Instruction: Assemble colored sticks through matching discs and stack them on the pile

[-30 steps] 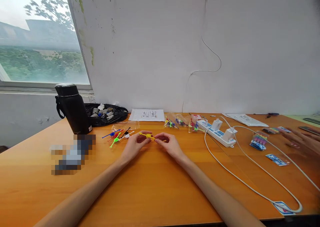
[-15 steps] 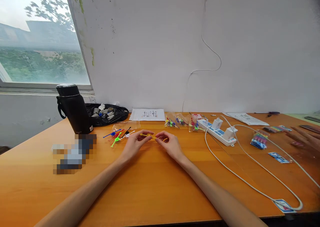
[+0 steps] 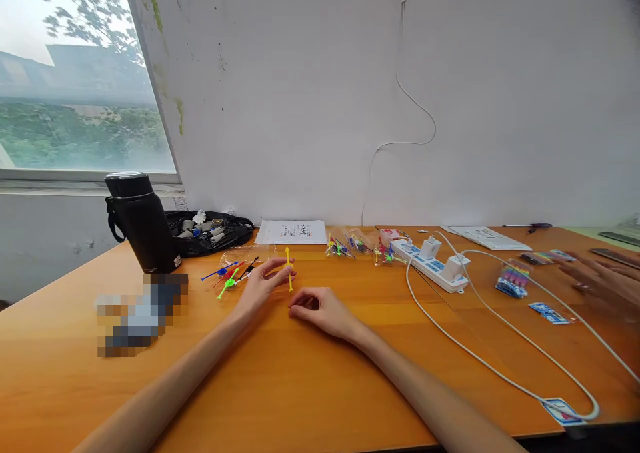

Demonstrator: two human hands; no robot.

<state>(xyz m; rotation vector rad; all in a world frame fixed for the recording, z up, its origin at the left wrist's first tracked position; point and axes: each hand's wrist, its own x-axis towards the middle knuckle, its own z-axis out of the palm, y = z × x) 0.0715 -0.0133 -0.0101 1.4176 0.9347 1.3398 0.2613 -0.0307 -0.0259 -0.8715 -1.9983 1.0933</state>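
Observation:
My left hand (image 3: 263, 281) is closed, pinching a yellow plastic arrow spinner (image 3: 289, 266) at its round middle. The arrow stands nearly upright, its wide head up and its tail down. Lower and to the right, my right hand (image 3: 323, 312) is apart from the spinner. Its fingers curl loosely, a small gap shows between thumb and fingertips, and nothing is visible in it. Left of my left hand lie several loose arrow spinners in blue, red, black and white, with a green spinner (image 3: 229, 284) in front. A clear plastic bag (image 3: 245, 254) lies behind them.
A black flask (image 3: 140, 223) and a black bag of scraps (image 3: 240, 230) stand at the left. Bagged spinners (image 3: 343, 245) lie near the wall. A white power strip (image 3: 430, 266) with trailing cables is at the right. Another person's blurred hand (image 3: 595, 283) is at the far right.
My right hand has let go of the yellow spinner and moved down, towards me. The spinner has turned from lying level to nearly upright in my left hand.

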